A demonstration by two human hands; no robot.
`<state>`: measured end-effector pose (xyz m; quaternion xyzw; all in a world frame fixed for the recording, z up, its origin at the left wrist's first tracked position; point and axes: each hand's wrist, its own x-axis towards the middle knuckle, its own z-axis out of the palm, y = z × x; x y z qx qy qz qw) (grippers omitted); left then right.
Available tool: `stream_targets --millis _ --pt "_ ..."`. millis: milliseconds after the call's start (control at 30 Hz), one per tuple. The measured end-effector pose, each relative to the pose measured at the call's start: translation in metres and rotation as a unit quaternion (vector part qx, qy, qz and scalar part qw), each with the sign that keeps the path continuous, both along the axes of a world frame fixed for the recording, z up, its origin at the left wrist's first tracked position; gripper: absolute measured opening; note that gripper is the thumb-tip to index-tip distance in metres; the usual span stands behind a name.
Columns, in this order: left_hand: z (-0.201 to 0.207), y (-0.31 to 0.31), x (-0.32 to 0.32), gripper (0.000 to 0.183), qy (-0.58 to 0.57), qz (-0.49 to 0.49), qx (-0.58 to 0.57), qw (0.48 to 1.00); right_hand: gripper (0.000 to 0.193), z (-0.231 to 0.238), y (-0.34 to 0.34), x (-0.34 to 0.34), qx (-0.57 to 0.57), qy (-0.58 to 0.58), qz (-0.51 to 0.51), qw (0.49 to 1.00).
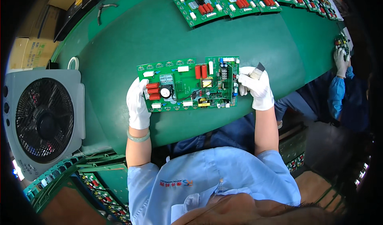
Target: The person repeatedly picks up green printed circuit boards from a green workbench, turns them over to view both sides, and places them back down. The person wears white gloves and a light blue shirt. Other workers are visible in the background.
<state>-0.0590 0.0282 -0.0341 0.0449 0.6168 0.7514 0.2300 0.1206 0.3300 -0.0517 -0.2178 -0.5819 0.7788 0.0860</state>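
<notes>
A green circuit board (186, 85) is held level just above the table, in front of my body. It carries red capacitors, white block parts, a round black-and-white capacitor and an upright green sub-board (230, 83) near its right end. My left hand (137, 103), in a white glove, is closed on the board's left edge. My right hand (259, 90), also gloved, is closed at the right edge, with the fingertips touching or very close to it. From its fingers sticks out a small flat tool (259, 67) with a dark tip and pale body, which looks like a brush.
Several similar circuit boards (207, 10) stand along the far side of the green table (131, 37). A grey box fan (44, 119) is at the left, near cardboard boxes (38, 51). Racks of boards (105, 193) stand below. A co-worker's gloved hand (341, 61) holds a board at far right.
</notes>
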Motion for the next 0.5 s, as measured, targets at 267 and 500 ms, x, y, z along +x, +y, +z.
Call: stream_targets --millis 267,500 --pt "-0.015 -0.013 -0.005 0.039 0.022 -0.023 -0.024 0.999 0.021 0.001 -0.003 0.003 0.019 0.015 0.018 1.000" --pt "-0.016 -0.011 -0.004 0.038 0.036 0.001 -0.023 0.999 0.028 0.001 0.000 0.003 0.022 0.015 0.045 0.999"
